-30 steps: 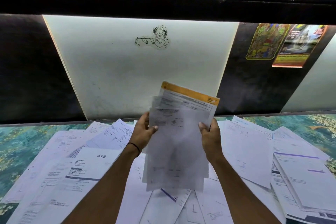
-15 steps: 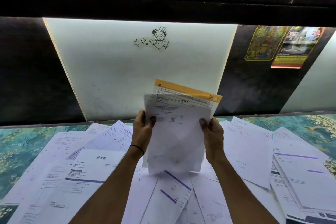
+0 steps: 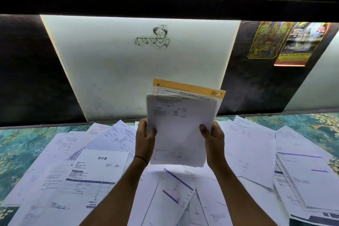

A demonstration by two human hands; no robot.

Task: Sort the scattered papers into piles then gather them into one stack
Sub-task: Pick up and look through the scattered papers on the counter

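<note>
– Papers, where are they?
– In two lots. A bundle of sheets is held upright in the air over the middle of the table. The scattered papers lie flat and overlapping on the teal patterned cloth, from the left side to the right.
– Who has the bundle?
– Both hands. The left hand grips its left edge, with the thumb on the front sheet and the fingers curled behind. The right hand grips the right edge the same way, thumb pressed on the front.
– Is it squared up?
– Not quite. An orange-headed sheet sticks up at the back, skewed to the right, and the lower edges are ragged.
– Does the bottom touch the table?
– It looks clear of the loose sheets, but I cannot tell for certain.
– What lies nearest?
– Left of the left forearm there is a sheet with a dark blue band and a heading in East Asian characters. Between the forearms lies a sheet with purple stripes. At the far right sits a thicker pile, with purple lines on its top sheet.
– Anything on the wrists?
– A thin black band on the left one.
– And behind the table?
– A lit white panel carrying a line-drawing sticker of a flute player, with dark wall on either side. Two colourful posters hang on the dark wall at the upper right.
</note>
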